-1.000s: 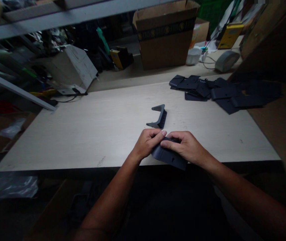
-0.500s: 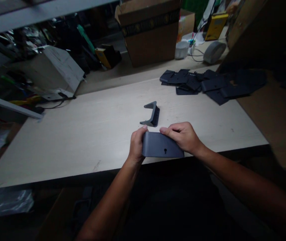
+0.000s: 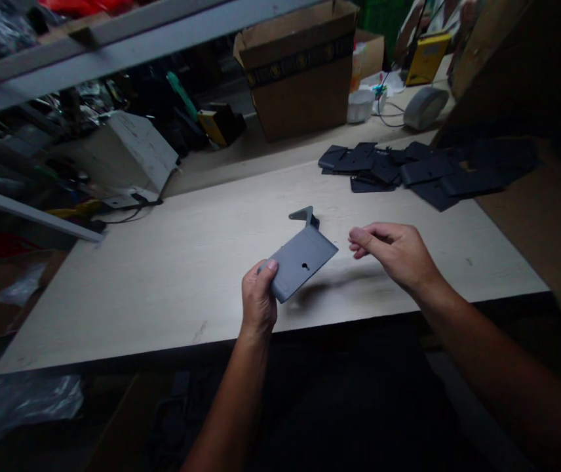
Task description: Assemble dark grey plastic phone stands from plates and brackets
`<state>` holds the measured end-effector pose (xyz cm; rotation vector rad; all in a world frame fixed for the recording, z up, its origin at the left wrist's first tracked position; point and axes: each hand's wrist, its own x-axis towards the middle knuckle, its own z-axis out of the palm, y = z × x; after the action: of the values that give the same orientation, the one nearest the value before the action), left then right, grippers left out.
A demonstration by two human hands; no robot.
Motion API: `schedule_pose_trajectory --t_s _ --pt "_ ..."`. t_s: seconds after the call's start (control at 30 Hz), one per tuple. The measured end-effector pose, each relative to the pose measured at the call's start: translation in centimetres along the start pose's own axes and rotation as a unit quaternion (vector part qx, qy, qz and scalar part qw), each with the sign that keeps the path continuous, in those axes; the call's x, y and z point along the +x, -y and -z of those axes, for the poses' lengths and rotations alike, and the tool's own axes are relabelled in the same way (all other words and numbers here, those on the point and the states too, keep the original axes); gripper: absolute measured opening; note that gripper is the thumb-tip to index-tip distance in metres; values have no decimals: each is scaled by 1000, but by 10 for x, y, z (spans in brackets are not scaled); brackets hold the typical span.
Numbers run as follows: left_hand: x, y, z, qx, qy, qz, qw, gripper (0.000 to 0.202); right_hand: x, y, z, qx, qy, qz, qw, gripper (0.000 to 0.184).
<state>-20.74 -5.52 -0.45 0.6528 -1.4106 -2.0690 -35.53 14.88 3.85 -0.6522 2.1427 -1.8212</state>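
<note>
My left hand [image 3: 259, 295] grips a dark grey panel [image 3: 294, 274] by its lower left end, thumb on the face. The panel has a keyhole-shaped slot and a rounded bend along one end. It is tilted above the table, its far right corner raised. Right of it, apart from the panel, my right hand [image 3: 391, 254] hovers with thumb and fingers drawn together; nothing shows between them. Just behind the panel stands a grey U-shaped bracket [image 3: 305, 214], partly hidden by it.
Several dark panels [image 3: 425, 169] lie in a loose pile at the table's back right. Behind stand a cardboard box [image 3: 305, 98], a white cup [image 3: 360, 107] and a roll of tape [image 3: 425, 108]. A whitish metal box [image 3: 135, 154] is at back left. A shelf beam [image 3: 128, 56] crosses overhead.
My right hand has let go of the panel and moved away to the right. My left hand has turned the panel, raising its right end, which now covers part of the bracket. The view has shifted slightly.
</note>
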Motion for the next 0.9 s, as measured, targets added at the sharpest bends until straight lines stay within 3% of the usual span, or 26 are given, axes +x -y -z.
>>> schedule_pose_trajectory --t_s 0.07,0.13,0.2,0.27,0.37,0.47,0.57,0.67,0.77,0.9 --pt "-2 2 -1 3 -21 -26 999 38 -12 -4 -7 85 96 -85 988 48" --pt "-6 6 -4 29 -11 -36 999 40 -25 -9 -22 162 188 -160 955 52" --pt "-10 10 -8 59 25 -34 997 43 -35 -14 -39 245 211 -220 920 53" --pt "-15 11 -10 73 63 -27 995 44 -42 -16 -52 318 176 -250 898 51" --pt "-19 9 -7 57 83 -12 995 42 -47 -17 -59 325 160 -212 908 43" --pt "-18 3 -2 -15 93 41 995 44 -49 -14 -52 246 245 -133 928 37" --pt "-13 -1 -3 -73 125 128 981 50 -50 -9 -42 83 310 -55 946 27" --pt "-9 -3 -11 -80 181 230 953 52 -51 -9 -37 -80 336 1 938 18" --pt "-10 0 -25 -114 206 291 927 40 -55 -14 -40 -38 350 -16 936 27" --pt "-26 8 -44 -149 123 210 958 18 -68 -21 -50 99 251 -58 961 42"
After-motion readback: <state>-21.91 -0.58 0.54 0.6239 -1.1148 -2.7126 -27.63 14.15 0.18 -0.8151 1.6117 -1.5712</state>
